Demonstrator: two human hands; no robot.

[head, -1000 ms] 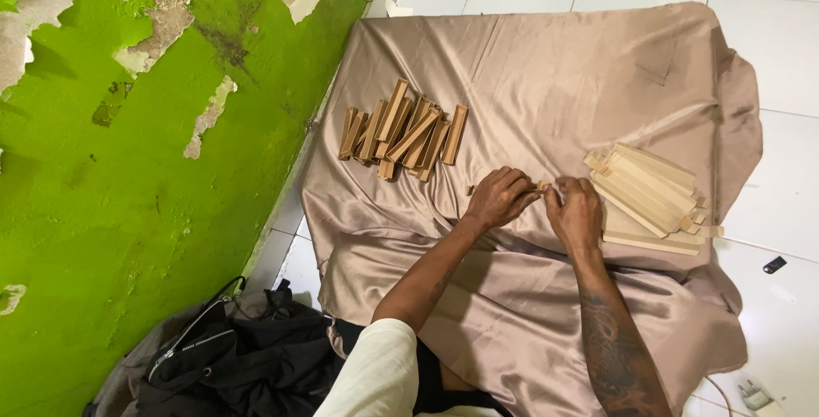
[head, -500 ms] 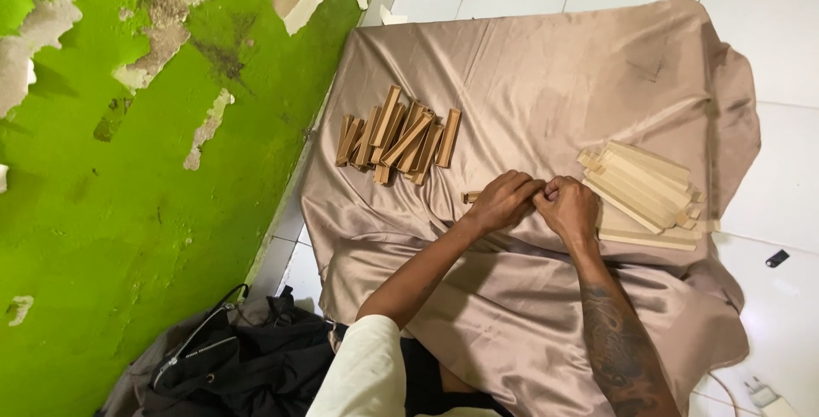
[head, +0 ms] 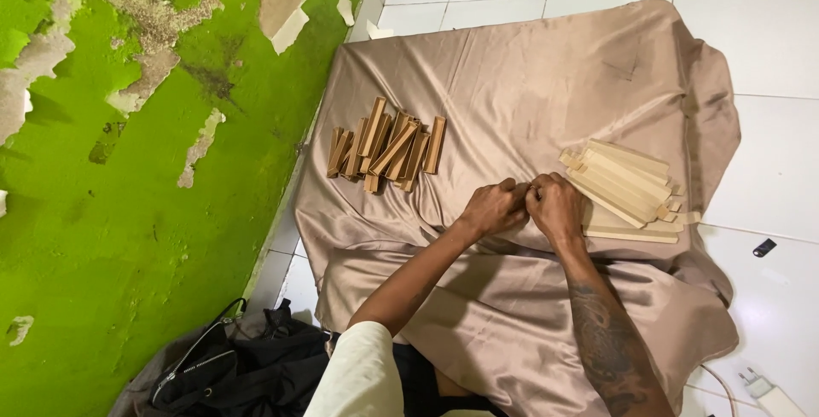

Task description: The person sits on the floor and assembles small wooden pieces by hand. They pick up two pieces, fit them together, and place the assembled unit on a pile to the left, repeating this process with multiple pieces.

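- Strip of pale card or wood (head: 522,190), small and mostly hidden, sits pinched between both hands at the middle of a tan satin cloth (head: 529,76) spread on a white tiled floor (head: 768,33).
- Left hand (head: 493,209) is curled closed around the strip's left part, knuckles up; how the fingers grip underneath cannot be seen.
- Right hand (head: 556,207) is curled closed against it, thumbs of the two hands touching, so the piece lies directly between them, equally near each.
- Long axis of the held piece cannot be told for sure; what shows suggests it runs left to right across the person's front.
- Stack of pale flat strips (head: 627,188) lies just beside the right hand, touching or nearly touching its outer edge, long axes running roughly left to right with a slight tilt. The right hand is clearly the nearer one to it.
- Pile of darker brown folded pieces (head: 386,148) lies farther off, up and to the left of the left hand, pieces leaning across one another, mostly pointing away from the person.
- Peeling green wall (head: 128,170) runs along the left side.
- Black bag (head: 230,370) rests on the floor near the person's left elbow.
- White plug and cable (head: 763,391) lie at the bottom right corner; a small dark object (head: 764,247) sits on the tiles beyond the cloth's right edge.
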